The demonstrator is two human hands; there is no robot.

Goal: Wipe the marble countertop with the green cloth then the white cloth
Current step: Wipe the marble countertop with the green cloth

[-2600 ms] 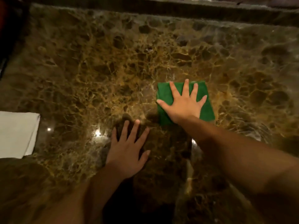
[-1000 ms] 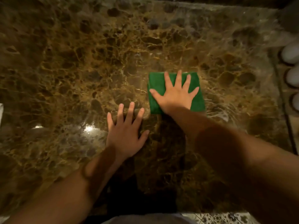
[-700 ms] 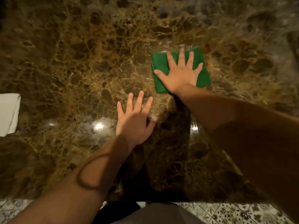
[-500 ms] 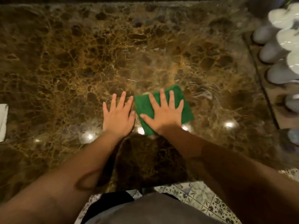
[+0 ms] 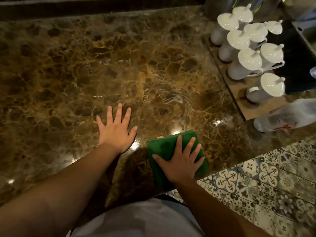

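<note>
The brown marble countertop [image 5: 89,69] fills most of the head view. A folded green cloth [image 5: 163,147] lies at the counter's near edge, right of centre. My right hand [image 5: 179,159] presses flat on the green cloth with fingers spread. My left hand [image 5: 116,130] rests flat and empty on the bare marble, just left of the cloth and apart from it. The white cloth is out of view. Faint curved wet streaks [image 5: 177,100] show on the marble beyond the green cloth.
Several white lidded cups [image 5: 244,48] stand on a wooden tray [image 5: 259,108] at the right. A clear plastic bottle [image 5: 287,117] lies beside the tray's near corner. Patterned floor tiles [image 5: 256,185] show beyond the counter's near edge. A raised ledge [image 5: 85,7] runs along the back.
My right hand has dragged the green cloth from the middle of the counter back to its near edge and rightward. My left hand stays flat on the marble. The white cloth has left the view.
</note>
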